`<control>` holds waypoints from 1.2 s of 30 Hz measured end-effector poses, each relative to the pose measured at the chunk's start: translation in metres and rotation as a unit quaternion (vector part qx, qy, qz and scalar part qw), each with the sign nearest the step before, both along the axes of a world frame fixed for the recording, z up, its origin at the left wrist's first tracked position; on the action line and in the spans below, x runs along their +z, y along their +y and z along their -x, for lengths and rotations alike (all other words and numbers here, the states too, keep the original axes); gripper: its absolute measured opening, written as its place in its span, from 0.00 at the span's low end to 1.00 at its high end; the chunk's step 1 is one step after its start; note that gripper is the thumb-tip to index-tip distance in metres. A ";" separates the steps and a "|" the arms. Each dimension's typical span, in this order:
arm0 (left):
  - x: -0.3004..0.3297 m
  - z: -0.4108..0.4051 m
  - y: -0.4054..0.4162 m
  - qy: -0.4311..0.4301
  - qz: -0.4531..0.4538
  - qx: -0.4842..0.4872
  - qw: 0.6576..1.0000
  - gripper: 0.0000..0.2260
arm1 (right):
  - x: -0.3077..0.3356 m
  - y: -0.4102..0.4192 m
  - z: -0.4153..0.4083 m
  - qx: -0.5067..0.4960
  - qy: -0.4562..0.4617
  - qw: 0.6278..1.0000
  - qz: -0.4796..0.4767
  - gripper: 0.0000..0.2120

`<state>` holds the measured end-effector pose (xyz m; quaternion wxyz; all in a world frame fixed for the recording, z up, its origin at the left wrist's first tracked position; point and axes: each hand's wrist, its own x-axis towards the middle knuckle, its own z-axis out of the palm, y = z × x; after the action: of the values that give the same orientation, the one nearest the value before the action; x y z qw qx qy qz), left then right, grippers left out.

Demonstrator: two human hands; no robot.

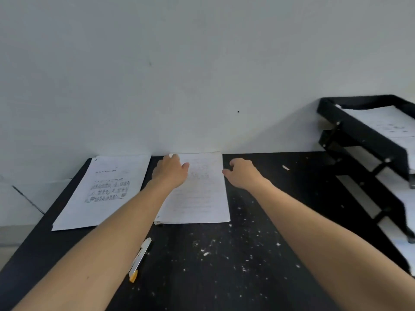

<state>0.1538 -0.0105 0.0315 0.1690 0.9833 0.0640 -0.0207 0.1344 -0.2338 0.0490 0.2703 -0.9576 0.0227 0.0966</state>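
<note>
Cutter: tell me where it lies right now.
In the head view the cutter lies on the black table, left of centre and near the person, beside the left forearm and just nearer than the middle sheet of paper.

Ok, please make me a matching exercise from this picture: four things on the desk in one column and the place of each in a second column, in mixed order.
Things
1. middle sheet
2. left sheet
3. utility knife
4. black tray rack

Places
a. at the right side of the table, with papers in it
b. near the front, yellow end toward the person
c. under the left hand
d. at the table's left side, with a printed grid on it

Pairs: 1-c, 2-d, 3-b, 4-a
</note>
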 end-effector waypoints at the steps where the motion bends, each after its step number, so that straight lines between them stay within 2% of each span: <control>1: -0.016 -0.002 0.011 0.011 -0.003 0.020 1.000 0.26 | -0.013 0.006 -0.003 -0.004 0.012 1.000 0.001 0.25; 5: -0.061 -0.013 0.038 0.049 -0.004 0.073 0.996 0.30 | -0.056 0.022 -0.017 -0.018 0.038 0.999 0.009 0.23; 7: -0.071 -0.018 0.038 0.042 0.003 0.075 0.996 0.31 | -0.074 0.028 -0.024 -0.024 0.028 0.999 0.030 0.22; 11: -0.069 -0.020 0.027 0.030 0.114 0.112 0.987 0.34 | -0.090 0.039 -0.030 -0.026 0.017 0.997 0.066 0.24; 12: -0.067 -0.018 0.027 0.033 0.140 0.124 0.982 0.33 | -0.091 0.042 -0.027 -0.021 0.017 0.996 0.081 0.25; 13: -0.066 -0.017 0.029 0.032 0.167 0.129 0.977 0.28 | -0.090 0.043 -0.023 -0.016 0.017 0.995 0.094 0.27; 15: -0.069 -0.016 0.034 0.020 0.228 0.138 0.964 0.12 | -0.089 0.042 -0.019 -0.012 0.014 0.995 0.102 0.28; 20: -0.071 -0.009 0.039 0.033 0.344 0.154 0.926 0.09 | -0.083 0.039 -0.012 -0.017 0.020 0.997 0.077 0.29; 23: -0.078 -0.015 0.037 0.042 0.335 0.161 0.927 0.06 | -0.080 0.040 -0.009 -0.013 0.017 0.996 0.085 0.32; 25: -0.082 -0.018 0.033 0.020 0.282 0.161 0.945 0.07 | -0.081 0.039 -0.007 -0.016 0.015 0.996 0.081 0.32; 27: -0.074 -0.010 0.023 -0.017 0.279 0.136 0.950 0.08 | -0.082 0.038 -0.008 -0.022 0.012 0.998 0.065 0.31; 29: -0.064 0.003 0.015 -0.037 0.319 0.095 0.942 0.08 | -0.084 0.033 -0.008 -0.034 0.017 0.999 0.022 0.31; 31: -0.056 0.014 0.014 -0.050 0.372 0.040 0.926 0.11 | -0.081 0.025 -0.007 -0.061 0.017 0.994 -0.087 0.32; 34: -0.042 0.030 0.020 -0.080 0.458 -0.002 0.885 0.17 | -0.067 0.008 0.001 -0.122 0.007 0.958 -0.261 0.40; 36: -0.031 0.043 0.021 -0.103 0.515 -0.019 0.851 0.17 | -0.052 -0.006 0.010 -0.117 -0.001 0.923 -0.366 0.48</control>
<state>0.1105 0.0110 0.0001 0.6559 0.7533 0.0081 0.0474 0.1242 -0.2396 -0.0032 0.6117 -0.7824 0.0974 0.0650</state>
